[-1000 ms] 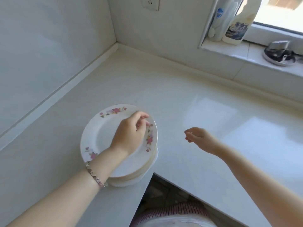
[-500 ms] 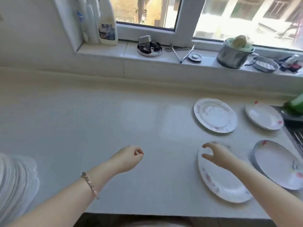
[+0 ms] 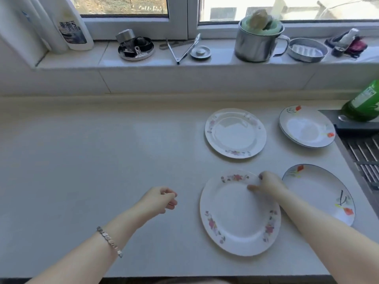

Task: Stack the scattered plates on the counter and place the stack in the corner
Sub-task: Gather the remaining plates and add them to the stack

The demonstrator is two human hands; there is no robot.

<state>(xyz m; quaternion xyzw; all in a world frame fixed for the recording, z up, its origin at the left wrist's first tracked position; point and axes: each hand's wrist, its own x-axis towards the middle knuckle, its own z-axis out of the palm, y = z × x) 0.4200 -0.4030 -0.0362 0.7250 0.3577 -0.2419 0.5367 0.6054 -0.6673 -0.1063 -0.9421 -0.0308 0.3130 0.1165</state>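
Several white plates lie apart on the pale counter [image 3: 102, 160]. Nearest me is a pink-flowered plate [image 3: 235, 218]. My right hand [image 3: 268, 183] pinches its far right rim, thumb on top and fingers curled over the edge. A second pink-flowered plate [image 3: 235, 133] lies behind it. Two blue-rimmed plates with orange flowers sit to the right, one far [image 3: 306, 127] and one near [image 3: 320, 193], the near one partly hidden by my right forearm. My left hand [image 3: 160, 199] hovers over bare counter left of the near plate, loosely curled and holding nothing. The corner stack is out of view.
The windowsill behind holds cleaner bottles [image 3: 71, 25], a metal dish [image 3: 135, 48], tongs [image 3: 184, 48], a steel mug [image 3: 256, 42] and a soap dish [image 3: 307, 51]. A green bottle [image 3: 363, 105] and the sink rack [image 3: 365, 160] border the plates on the right.
The view swung right from the corner stack to the scattered plates. My left hand left the stack. My right hand reached the near plate and took hold of its far rim.
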